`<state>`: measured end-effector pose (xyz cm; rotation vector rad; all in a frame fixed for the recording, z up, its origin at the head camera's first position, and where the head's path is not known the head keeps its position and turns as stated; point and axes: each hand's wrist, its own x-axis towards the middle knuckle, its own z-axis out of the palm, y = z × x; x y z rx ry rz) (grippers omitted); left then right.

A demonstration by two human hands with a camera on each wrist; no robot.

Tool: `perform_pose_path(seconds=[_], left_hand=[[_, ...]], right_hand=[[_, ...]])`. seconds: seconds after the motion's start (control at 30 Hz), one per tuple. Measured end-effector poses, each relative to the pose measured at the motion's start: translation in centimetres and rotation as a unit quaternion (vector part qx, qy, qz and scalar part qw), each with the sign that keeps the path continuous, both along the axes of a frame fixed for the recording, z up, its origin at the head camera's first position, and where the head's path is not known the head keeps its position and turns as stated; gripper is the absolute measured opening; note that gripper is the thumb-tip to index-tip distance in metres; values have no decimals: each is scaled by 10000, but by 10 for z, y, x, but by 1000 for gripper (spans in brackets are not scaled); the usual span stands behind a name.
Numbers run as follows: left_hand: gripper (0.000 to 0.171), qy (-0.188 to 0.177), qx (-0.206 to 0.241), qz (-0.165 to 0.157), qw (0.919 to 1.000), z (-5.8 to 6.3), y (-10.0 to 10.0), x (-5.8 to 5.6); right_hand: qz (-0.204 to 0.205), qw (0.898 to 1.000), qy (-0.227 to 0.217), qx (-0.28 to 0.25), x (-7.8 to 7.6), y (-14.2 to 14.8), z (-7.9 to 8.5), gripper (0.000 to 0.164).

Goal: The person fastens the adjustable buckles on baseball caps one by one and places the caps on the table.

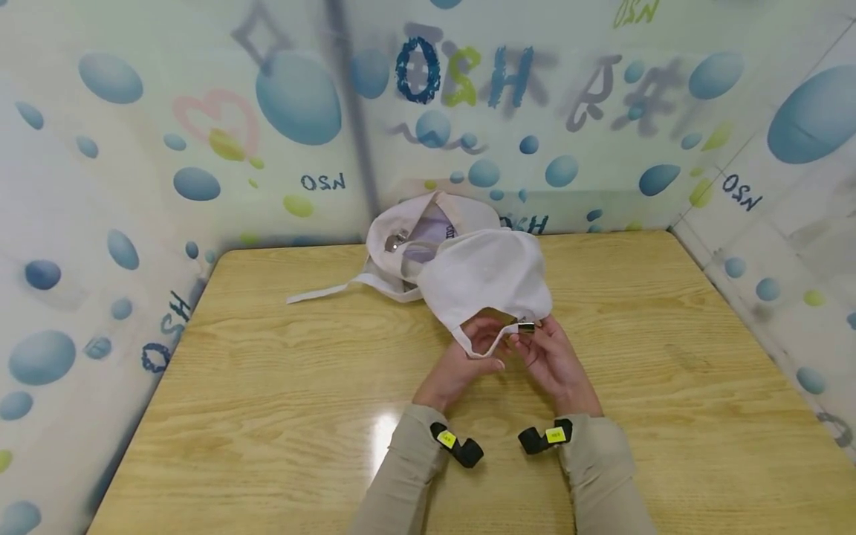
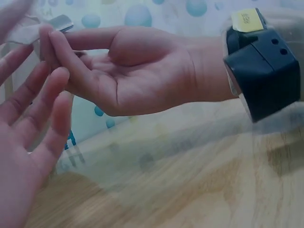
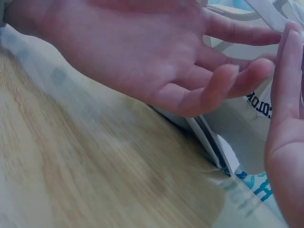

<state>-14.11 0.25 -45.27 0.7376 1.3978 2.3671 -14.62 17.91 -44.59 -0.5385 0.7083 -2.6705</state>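
A white baseball cap (image 1: pixel 491 271) is tipped up between both hands, its back opening and strap (image 1: pixel 476 355) facing me. My right hand (image 1: pixel 553 355) pinches the strap end by its metal buckle (image 1: pixel 526 328), thumb and index together. On the left side of the opening, my left hand (image 1: pixel 461 370) holds the cap at the strap, its thumb below and its fingers reaching inside, partly hidden. In the right wrist view the left hand's (image 3: pixel 133 52) lower fingers are loosely bent. Lettering on a label (image 3: pixel 260 105) shows inside the cap.
Another white cap (image 1: pixel 461 212) lies behind on the wooden table (image 1: pixel 281 386), its own buckle (image 1: pixel 396 241) visible and its loose strap (image 1: pixel 317 295) stretching left. Printed walls (image 1: pixel 281 200) border the table's back and sides. Black cameras (image 1: pixel 545 437) are worn on both wrists.
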Motion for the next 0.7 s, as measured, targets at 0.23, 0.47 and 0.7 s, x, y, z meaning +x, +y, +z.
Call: perform_pose_path(seconds=[0.23,0.47,0.7], left_hand=[[11,-330,-137,1094,9934,-1,0,1],[11,-361,-48,1202,9921,-3,-1,-1],[15,-115,-158,1249,9920,-11,0,-4]], right_hand=[[-105,9983,10,570,2,-4,-2,27],[-129,9962,-102,856,1,-8,-4,23],[-75,9955,-30,943,1,-10,-4,23]])
